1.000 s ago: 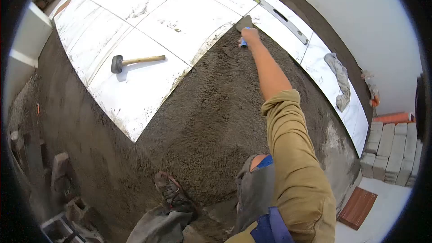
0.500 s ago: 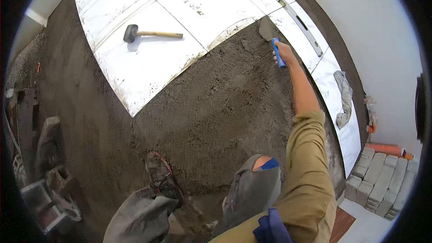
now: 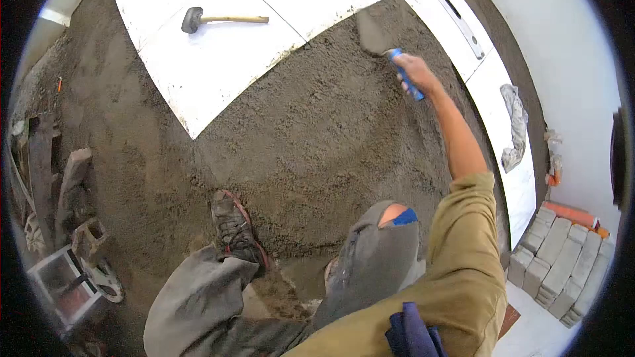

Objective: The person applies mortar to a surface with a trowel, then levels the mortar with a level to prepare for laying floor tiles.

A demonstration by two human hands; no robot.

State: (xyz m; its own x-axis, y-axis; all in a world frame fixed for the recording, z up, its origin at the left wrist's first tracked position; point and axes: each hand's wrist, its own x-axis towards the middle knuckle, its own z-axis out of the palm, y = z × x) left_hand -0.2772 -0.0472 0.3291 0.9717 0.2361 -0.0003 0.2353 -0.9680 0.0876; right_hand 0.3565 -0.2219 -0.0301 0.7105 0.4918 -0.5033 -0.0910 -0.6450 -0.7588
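My right hand [image 3: 415, 74] is closed around the blue handle of a trowel [image 3: 376, 34]. The trowel's blade lies on the rough grey mortar bed [image 3: 284, 139], close to the edge of the white tiles [image 3: 198, 66]. On those tiles rests a rubber mallet [image 3: 225, 19] with a wooden handle. A long spirit level [image 3: 453, 8] lies on the strip of tiles to the right of the trowel. My left hand does not show.
A crumpled cloth [image 3: 514, 125] lies on the right tile strip. Stacked grey blocks [image 3: 562, 261] stand at the lower right, by the white wall [image 3: 562, 46]. Wooden pieces [image 3: 43, 178] are at the far left. My shoe [image 3: 235, 228] is on the mortar.
My right hand has drawn the trowel left across the mortar, away from the right tile strip. The view has shifted, so the tiles and mallet appear higher.
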